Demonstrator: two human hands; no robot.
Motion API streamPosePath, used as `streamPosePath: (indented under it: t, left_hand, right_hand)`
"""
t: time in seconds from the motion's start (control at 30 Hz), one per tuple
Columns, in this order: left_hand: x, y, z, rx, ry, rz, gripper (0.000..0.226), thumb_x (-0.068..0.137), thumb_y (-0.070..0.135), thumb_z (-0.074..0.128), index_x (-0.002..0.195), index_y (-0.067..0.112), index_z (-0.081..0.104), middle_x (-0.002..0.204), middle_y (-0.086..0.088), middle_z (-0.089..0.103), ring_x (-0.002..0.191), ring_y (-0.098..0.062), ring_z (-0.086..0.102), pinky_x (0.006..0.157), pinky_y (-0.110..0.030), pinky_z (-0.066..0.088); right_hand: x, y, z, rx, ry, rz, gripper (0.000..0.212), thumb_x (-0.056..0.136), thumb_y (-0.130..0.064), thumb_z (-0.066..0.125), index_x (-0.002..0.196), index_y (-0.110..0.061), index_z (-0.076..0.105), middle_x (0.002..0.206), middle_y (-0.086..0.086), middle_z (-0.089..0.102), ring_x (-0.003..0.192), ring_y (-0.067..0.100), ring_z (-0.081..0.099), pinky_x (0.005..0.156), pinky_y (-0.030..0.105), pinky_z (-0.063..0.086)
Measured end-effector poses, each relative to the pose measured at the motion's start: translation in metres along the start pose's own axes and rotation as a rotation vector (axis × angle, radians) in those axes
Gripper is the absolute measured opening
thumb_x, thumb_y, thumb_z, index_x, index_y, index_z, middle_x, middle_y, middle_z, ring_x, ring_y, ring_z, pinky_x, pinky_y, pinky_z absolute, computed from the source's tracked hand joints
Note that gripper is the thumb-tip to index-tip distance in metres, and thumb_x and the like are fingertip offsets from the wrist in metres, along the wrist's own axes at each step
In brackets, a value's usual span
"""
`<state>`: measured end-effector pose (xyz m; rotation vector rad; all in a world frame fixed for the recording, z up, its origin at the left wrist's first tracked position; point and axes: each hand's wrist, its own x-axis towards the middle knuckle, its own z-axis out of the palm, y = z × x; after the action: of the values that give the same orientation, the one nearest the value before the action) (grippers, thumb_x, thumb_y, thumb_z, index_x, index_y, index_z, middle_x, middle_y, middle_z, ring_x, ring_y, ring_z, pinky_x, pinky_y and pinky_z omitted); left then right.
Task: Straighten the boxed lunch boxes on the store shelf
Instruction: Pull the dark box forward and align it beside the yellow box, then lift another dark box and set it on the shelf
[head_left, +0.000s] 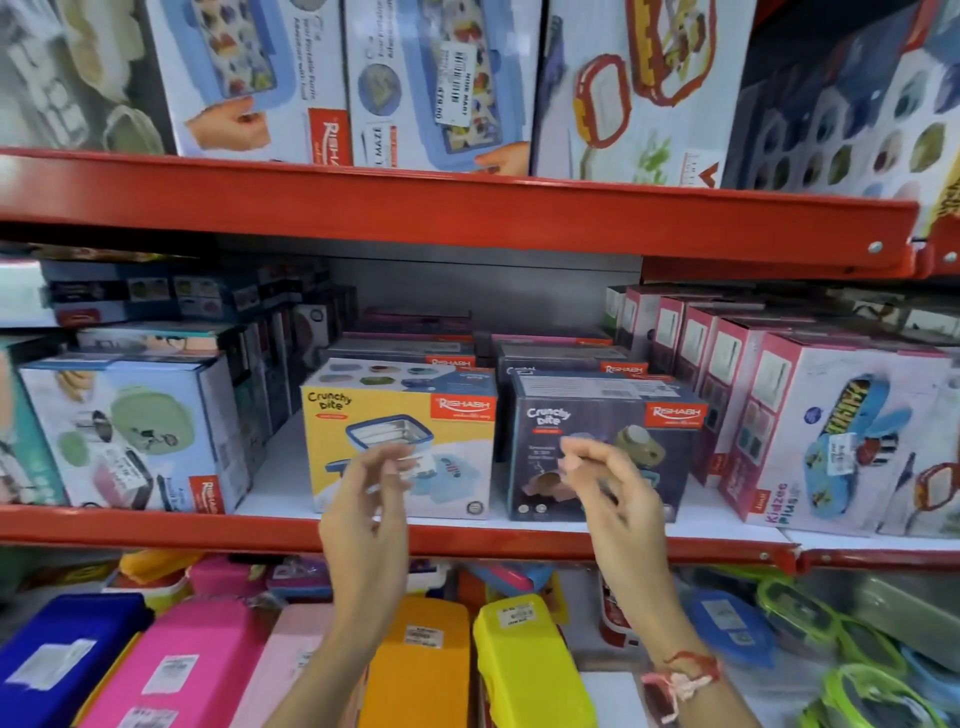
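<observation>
On the middle shelf (156, 525) stand two boxed lunch boxes side by side: a yellow Crunchy Bite box (447, 483) and a dark navy Crunchy Bite box (665, 447) to its right, both near the front edge. My left hand (369, 519) hovers just in front of the yellow box, fingers loosely apart, holding nothing. My right hand (618, 499) is raised in front of the navy box, fingers curled but apart, also holding nothing. Whether either hand touches a box I cannot tell. More flat boxes are stacked behind these two.
A green-lidded lunch box carton (130, 431) stands at the left, a row of pink Kidzee boxes (831, 431) at the right. The red upper shelf (467, 208) carries large cartons. Below lie loose coloured plastic lunch boxes, including pink (176, 654) and yellow (524, 660).
</observation>
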<state>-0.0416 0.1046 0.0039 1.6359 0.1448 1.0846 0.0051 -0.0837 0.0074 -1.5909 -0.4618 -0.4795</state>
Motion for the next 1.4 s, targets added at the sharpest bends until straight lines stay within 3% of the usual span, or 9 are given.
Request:
streamPosePath:
  t: [0.17,0.37,0.6,0.77,0.87,0.97,1.07,1.27,1.4]
  left_hand:
    - [0.047,-0.014,-0.058,-0.022,0.112,-0.146,0.031,0.095,0.032,0.037,0.122,0.023,0.05,0.122,0.005,0.055,0.112,-0.011,0.053,0.092,-0.028,0.041]
    - [0.106,-0.023,-0.086,-0.104,-0.337,-0.639,0.083,0.08,0.072,0.019,0.147,0.024,0.014,0.158,-0.005,0.016,0.142,-0.027,0.023,0.116,-0.049,0.022]
    - [0.111,-0.006,-0.108,-0.194,-0.51,-0.648,0.095,0.072,0.077,0.019,0.141,0.012,0.034,0.144,-0.021,0.04,0.13,-0.036,0.041,0.11,-0.047,0.033]
    - [0.114,0.004,-0.136,-0.311,-0.433,-0.499,0.061,0.09,0.057,0.018,0.099,0.012,0.058,0.098,-0.012,0.066,0.097,-0.025,0.063,0.093,-0.039,0.045]
    - [0.119,0.007,-0.143,-0.301,-0.416,-0.525,0.054,0.091,0.054,0.024,0.097,0.013,0.059,0.106,-0.018,0.065,0.098,-0.03,0.064,0.089,-0.043,0.049]
    - [0.121,0.007,-0.142,-0.232,-0.419,-0.546,0.051,0.089,0.057,0.029,0.105,0.021,0.061,0.102,-0.011,0.07,0.091,-0.025,0.068,0.078,-0.041,0.056]
    - [0.124,0.006,-0.143,-0.225,-0.414,-0.591,0.056,0.081,0.063,0.041,0.091,0.016,0.069,0.092,-0.012,0.075,0.084,-0.03,0.071,0.079,-0.047,0.057]
    - [0.128,-0.005,-0.145,-0.288,-0.517,-0.56,0.037,0.076,0.033,0.068,0.111,0.022,0.066,0.074,0.0,0.077,0.064,-0.015,0.072,0.064,-0.034,0.057]
    - [0.125,-0.01,-0.141,-0.378,-0.579,-0.516,0.067,0.065,0.02,0.072,0.129,0.025,0.051,0.103,-0.002,0.076,0.085,-0.015,0.072,0.079,-0.039,0.058]
  right_hand:
    - [0.0,-0.025,0.058,0.093,-0.179,0.223,0.061,0.083,-0.059,0.046,0.139,-0.036,0.046,0.145,-0.018,0.047,0.137,0.003,0.041,0.119,0.036,0.03]
    - [0.008,-0.039,0.107,0.036,-0.124,0.362,0.064,0.095,-0.06,0.027,0.153,-0.04,0.008,0.161,-0.016,0.016,0.148,0.009,0.016,0.119,0.038,0.011]
    - [0.007,-0.04,0.114,0.097,-0.028,0.423,0.077,0.079,-0.083,0.035,0.144,-0.043,0.039,0.155,-0.013,0.038,0.144,0.017,0.033,0.12,0.051,0.024]
    - [0.009,-0.061,0.104,0.261,0.04,0.368,0.033,0.096,-0.056,0.036,0.099,-0.042,0.065,0.083,-0.018,0.075,0.096,0.01,0.064,0.092,0.038,0.048]
    - [0.012,-0.074,0.105,0.256,0.05,0.302,0.041,0.098,-0.049,0.033,0.125,-0.032,0.059,0.101,-0.01,0.069,0.094,0.004,0.061,0.098,0.038,0.046]
    - [0.009,-0.083,0.107,0.213,-0.015,0.219,0.036,0.091,-0.051,0.047,0.106,-0.024,0.064,0.11,0.01,0.061,0.086,0.005,0.062,0.086,0.03,0.053]
    - [0.007,-0.072,0.104,0.124,-0.132,0.107,0.069,0.06,-0.079,0.064,0.12,-0.046,0.062,0.14,0.011,0.045,0.124,0.019,0.055,0.094,0.039,0.053]
    - [0.002,-0.056,0.092,0.267,-0.164,0.029,0.058,0.058,-0.076,0.071,0.1,-0.037,0.061,0.103,-0.004,0.064,0.093,0.013,0.063,0.079,0.03,0.052]
    - [0.013,-0.053,0.089,0.271,-0.145,0.026,0.06,0.063,-0.063,0.079,0.113,-0.036,0.061,0.12,-0.015,0.065,0.119,0.014,0.058,0.1,0.039,0.048]
